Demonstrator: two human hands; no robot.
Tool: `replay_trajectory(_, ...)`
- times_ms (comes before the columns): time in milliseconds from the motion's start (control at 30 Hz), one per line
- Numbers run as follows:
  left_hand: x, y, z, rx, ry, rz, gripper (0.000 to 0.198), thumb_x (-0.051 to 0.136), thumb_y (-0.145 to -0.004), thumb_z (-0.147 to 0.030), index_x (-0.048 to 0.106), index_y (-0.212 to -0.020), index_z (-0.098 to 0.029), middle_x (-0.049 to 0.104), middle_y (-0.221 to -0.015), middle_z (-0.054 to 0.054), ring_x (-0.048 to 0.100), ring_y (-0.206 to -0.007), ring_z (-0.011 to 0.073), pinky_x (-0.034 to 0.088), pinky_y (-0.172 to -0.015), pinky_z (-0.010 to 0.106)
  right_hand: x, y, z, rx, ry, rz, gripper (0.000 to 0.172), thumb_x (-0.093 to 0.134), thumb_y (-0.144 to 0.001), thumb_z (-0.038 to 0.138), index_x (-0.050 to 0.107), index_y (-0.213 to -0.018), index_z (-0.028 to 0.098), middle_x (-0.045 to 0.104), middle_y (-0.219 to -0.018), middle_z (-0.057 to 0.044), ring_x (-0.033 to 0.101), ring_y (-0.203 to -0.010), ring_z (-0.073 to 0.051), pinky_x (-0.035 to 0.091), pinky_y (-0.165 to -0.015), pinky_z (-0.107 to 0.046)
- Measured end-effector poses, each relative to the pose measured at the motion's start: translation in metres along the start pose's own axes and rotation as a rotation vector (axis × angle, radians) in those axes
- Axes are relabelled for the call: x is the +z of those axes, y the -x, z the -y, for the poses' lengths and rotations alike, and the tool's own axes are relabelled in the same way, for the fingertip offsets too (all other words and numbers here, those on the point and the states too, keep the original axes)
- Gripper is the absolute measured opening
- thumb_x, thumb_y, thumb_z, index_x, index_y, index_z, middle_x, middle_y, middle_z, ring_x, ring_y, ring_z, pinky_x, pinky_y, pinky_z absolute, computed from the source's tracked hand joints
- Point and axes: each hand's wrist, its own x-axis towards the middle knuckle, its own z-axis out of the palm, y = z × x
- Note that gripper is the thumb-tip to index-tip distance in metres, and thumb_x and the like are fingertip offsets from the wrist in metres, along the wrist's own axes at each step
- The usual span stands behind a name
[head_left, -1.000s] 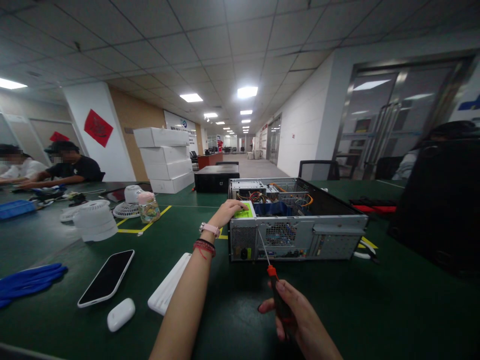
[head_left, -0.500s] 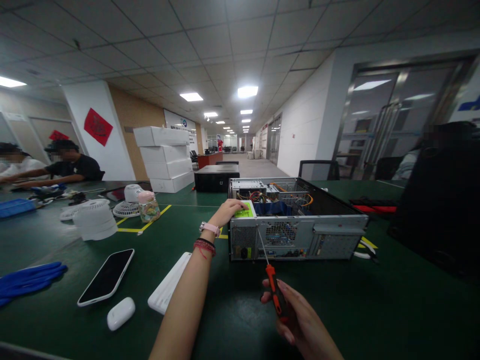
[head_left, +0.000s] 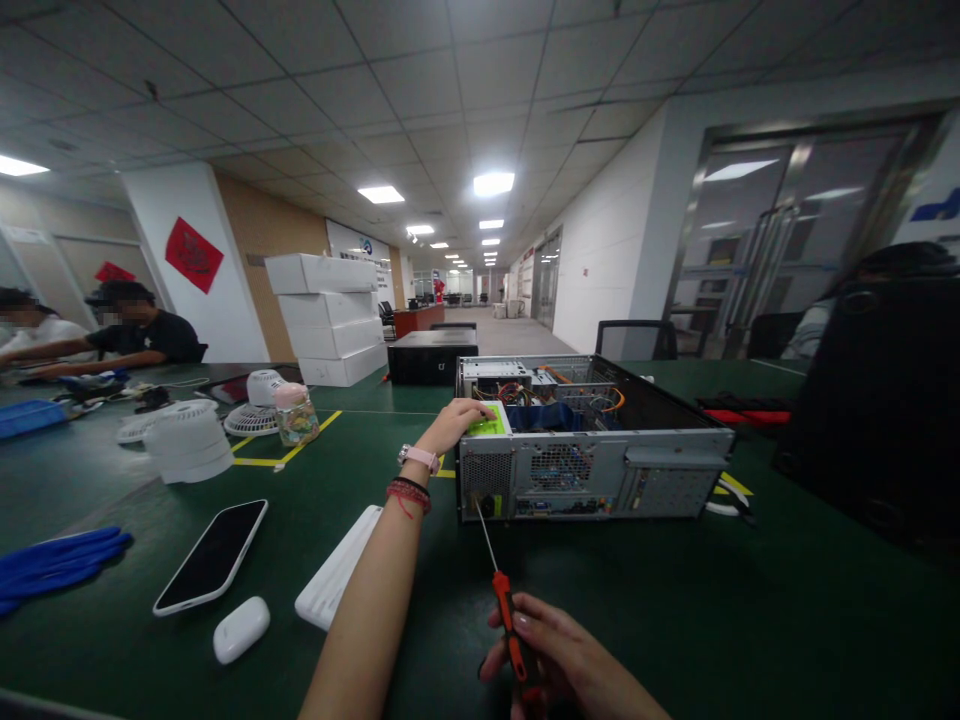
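Note:
An opened computer case (head_left: 675, 445) lies on its side on the green table, its rear panel facing me. My left hand (head_left: 456, 425) rests with its fingers laid over the top of the power supply (head_left: 493, 420), which has a yellow-green label, at the case's near left corner. Below it, my right hand (head_left: 551, 645) is closed around the red and black handle of a screwdriver (head_left: 504, 595). The screwdriver's long shaft points up and away, its tip at the lower left of the rear panel, near the power socket. Whether the tip touches a screw cannot be made out.
To the left lie a phone (head_left: 214, 557), a white earbud case (head_left: 241, 630), a white power bank (head_left: 339, 568) and blue gloves (head_left: 64, 565). A jar (head_left: 296, 415), small white fans (head_left: 251, 420) and stacked white boxes (head_left: 326, 318) stand farther back. Other people sit far left and right.
My right hand has moved left and slightly down with the screwdriver; its tip went from the rear panel's upper edge to its lower left. My left hand stays on the power supply.

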Motion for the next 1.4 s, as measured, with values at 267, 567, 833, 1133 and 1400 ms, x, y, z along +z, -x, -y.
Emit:
replay_trajectory(267,-0.001,0.002,-0.004,-0.016,-0.023,-0.003,0.037,0.036,-0.078,-0.024,0.071,-0.086,-0.018,0.068,-0.107,0.003,0.052,-0.109,0.0204,0.035,-0.102,0.032,0.002,-0.018,-0.018,0.078,0.091,-0.042,0.05,0.059,-0.067,0.059,0.042,-0.092,0.019,0.07,-0.076,-0.005,0.054,-0.042,-0.006,0.029,-0.037,-0.016)
replay_trajectory(567,-0.002,0.004,-0.007,-0.032,-0.035,-0.014,0.037,0.036,-0.077,-0.023,0.071,-0.085,-0.018,0.067,-0.107,0.003,0.052,-0.11,0.0211,0.035,-0.103,0.034,0.002,-0.029,-0.019,0.079,0.092,-0.014,0.053,0.059,-0.065,0.059,0.041,-0.094,0.018,0.069,-0.075,-0.005,0.052,-0.042,-0.008,0.034,-0.039,-0.019)
replay_trajectory(833,0.0,0.002,-0.001,-0.024,0.016,-0.036,0.036,0.037,-0.075,-0.025,0.072,-0.082,-0.018,0.068,-0.105,0.004,0.052,-0.11,0.022,0.034,-0.103,0.036,-0.001,-0.034,-0.019,0.07,0.111,0.005,0.048,0.058,-0.068,0.055,0.042,-0.094,0.018,0.07,-0.077,-0.007,0.053,-0.044,-0.008,0.033,-0.04,-0.018)
replay_trajectory(1133,0.011,0.01,0.007,0.066,0.235,-0.181,0.039,0.032,-0.079,-0.021,0.069,-0.086,-0.015,0.063,-0.119,0.006,0.045,-0.125,0.0183,0.026,-0.111,0.033,-0.001,-0.034,-0.014,0.042,0.077,0.015,0.041,0.059,-0.072,0.049,0.045,-0.094,0.016,0.069,-0.076,-0.006,0.051,-0.042,-0.007,0.031,-0.039,-0.018)
replay_trajectory(1400,0.02,0.039,0.027,-0.009,0.33,-0.309,0.038,0.03,-0.088,-0.032,0.058,-0.108,-0.016,0.035,-0.146,0.007,0.034,-0.134,0.0189,0.023,-0.113,0.034,-0.011,-0.035,-0.008,0.057,0.065,0.117,0.034,0.056,-0.078,0.043,0.044,-0.095,0.017,0.068,-0.078,-0.005,0.054,-0.047,-0.008,0.036,-0.043,-0.018)
